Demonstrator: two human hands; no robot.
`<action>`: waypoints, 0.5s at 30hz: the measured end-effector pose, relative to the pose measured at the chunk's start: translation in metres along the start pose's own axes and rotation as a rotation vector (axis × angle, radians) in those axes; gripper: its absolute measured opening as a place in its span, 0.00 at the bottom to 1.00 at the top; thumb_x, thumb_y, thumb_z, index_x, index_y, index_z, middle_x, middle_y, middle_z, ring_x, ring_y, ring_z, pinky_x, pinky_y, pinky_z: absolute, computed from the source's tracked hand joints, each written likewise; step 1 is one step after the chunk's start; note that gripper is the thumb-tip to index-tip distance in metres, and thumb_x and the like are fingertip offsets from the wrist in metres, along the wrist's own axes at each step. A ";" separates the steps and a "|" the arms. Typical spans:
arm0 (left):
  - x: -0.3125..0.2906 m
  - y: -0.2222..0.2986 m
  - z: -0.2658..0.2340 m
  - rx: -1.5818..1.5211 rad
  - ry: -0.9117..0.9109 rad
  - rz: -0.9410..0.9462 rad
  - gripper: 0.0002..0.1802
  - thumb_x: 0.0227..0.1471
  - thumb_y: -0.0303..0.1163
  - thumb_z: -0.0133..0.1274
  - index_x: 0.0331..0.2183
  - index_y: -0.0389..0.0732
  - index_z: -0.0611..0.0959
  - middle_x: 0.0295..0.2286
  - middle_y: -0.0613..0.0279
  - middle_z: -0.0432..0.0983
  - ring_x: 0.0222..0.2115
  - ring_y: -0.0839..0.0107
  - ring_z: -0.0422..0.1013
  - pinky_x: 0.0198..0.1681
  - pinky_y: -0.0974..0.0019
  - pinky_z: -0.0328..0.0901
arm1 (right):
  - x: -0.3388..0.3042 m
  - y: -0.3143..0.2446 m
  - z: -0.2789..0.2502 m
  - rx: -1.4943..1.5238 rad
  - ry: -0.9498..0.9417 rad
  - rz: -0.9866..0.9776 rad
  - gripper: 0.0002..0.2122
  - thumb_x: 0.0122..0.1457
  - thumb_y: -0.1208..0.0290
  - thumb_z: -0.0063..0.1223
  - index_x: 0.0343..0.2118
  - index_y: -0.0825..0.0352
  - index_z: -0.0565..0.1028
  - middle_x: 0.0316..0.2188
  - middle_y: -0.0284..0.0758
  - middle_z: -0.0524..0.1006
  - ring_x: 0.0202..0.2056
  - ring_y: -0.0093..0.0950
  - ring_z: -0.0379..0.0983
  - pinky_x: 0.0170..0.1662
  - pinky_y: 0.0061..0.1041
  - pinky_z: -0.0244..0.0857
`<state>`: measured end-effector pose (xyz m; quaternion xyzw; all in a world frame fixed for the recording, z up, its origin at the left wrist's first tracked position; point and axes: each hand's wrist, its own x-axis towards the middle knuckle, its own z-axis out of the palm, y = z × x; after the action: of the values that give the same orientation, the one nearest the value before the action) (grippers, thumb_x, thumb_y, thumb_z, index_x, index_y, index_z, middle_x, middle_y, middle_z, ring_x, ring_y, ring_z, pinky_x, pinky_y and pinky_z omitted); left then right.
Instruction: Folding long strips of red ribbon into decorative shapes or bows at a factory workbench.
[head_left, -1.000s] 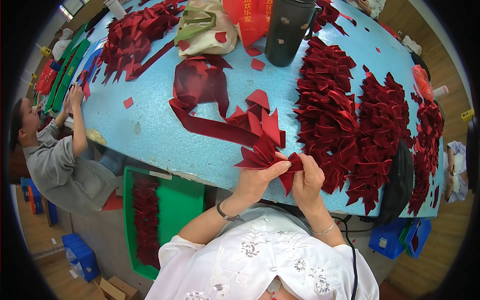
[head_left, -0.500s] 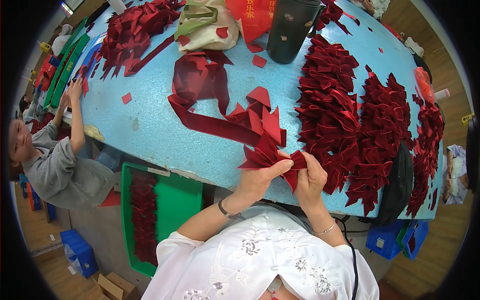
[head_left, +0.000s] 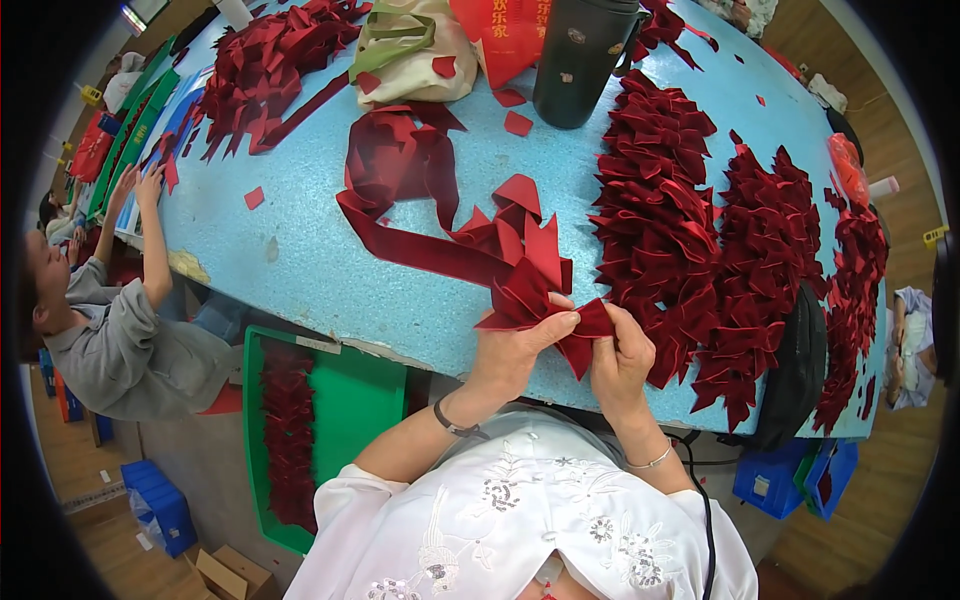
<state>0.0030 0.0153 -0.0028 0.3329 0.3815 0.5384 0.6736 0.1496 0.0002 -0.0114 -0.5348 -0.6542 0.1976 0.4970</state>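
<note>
Across the middle of the room spreads a broad, pale-blue speckled table [head_left: 290, 220], its near edge chipped. From where I stand, a co-worker in a grey top [head_left: 140, 350] sits at its left side, arms stretched toward the far end. Below the edge, by the person's left forearm, is a deep green plastic bin [head_left: 355, 430] with a ruffled dark-red row [head_left: 288, 430] along one side. Long rows of piled dark-red velvet bows [head_left: 655, 220] cover the table's right part, and a tall black lidded bottle [head_left: 585, 70] stands near the closest one. A loosely coiled dark-red velvet ribbon [head_left: 430, 253] trails toward the hands.

Just over the near edge, the left hand [head_left: 510, 355] pinches a folded dark-red fabric bow [head_left: 530, 295] under its thumb, while the right hand [head_left: 625, 365] grips its right end; I cannot tell whether the ribbon is joined to it.

As I judge it, the folds could spring apart if the left thumb eased, or sit lopsided if the right fingers tugged too hard.

Compared with half a second ago, the bow's left folds look more bunched, though both hands keep nearly the same place. The co-worker's head has turned toward the table.
</note>
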 end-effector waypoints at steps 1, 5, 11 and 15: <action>0.001 0.000 -0.001 0.001 -0.003 0.001 0.12 0.47 0.26 0.60 0.36 0.35 0.80 0.29 0.64 0.77 0.30 0.79 0.71 0.35 0.74 0.66 | -0.001 0.001 0.001 0.004 0.004 -0.009 0.08 0.53 0.81 0.50 0.37 0.73 0.72 0.27 0.41 0.75 0.26 0.34 0.73 0.30 0.25 0.66; 0.001 -0.002 -0.003 -0.111 0.031 -0.041 0.13 0.48 0.28 0.59 0.37 0.34 0.79 0.31 0.65 0.76 0.32 0.80 0.70 0.35 0.75 0.65 | -0.004 0.005 0.001 -0.011 -0.016 -0.073 0.14 0.50 0.82 0.53 0.42 0.74 0.71 0.31 0.38 0.76 0.27 0.25 0.74 0.31 0.21 0.67; 0.000 0.003 -0.011 -0.116 0.045 -0.060 0.12 0.50 0.30 0.58 0.37 0.34 0.78 0.32 0.66 0.76 0.31 0.81 0.69 0.34 0.76 0.64 | -0.004 -0.001 0.001 -0.060 -0.021 -0.139 0.18 0.50 0.80 0.56 0.44 0.74 0.68 0.33 0.38 0.76 0.30 0.25 0.73 0.34 0.22 0.67; 0.001 0.007 -0.015 -0.082 0.035 -0.049 0.13 0.51 0.30 0.58 0.38 0.34 0.78 0.33 0.65 0.76 0.31 0.81 0.68 0.34 0.76 0.63 | -0.001 -0.007 0.000 0.028 -0.077 -0.164 0.19 0.50 0.78 0.57 0.46 0.74 0.67 0.34 0.39 0.75 0.31 0.25 0.73 0.36 0.22 0.68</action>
<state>-0.0138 0.0185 -0.0042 0.2862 0.3789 0.5426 0.6929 0.1459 -0.0031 -0.0057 -0.4644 -0.7113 0.1858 0.4937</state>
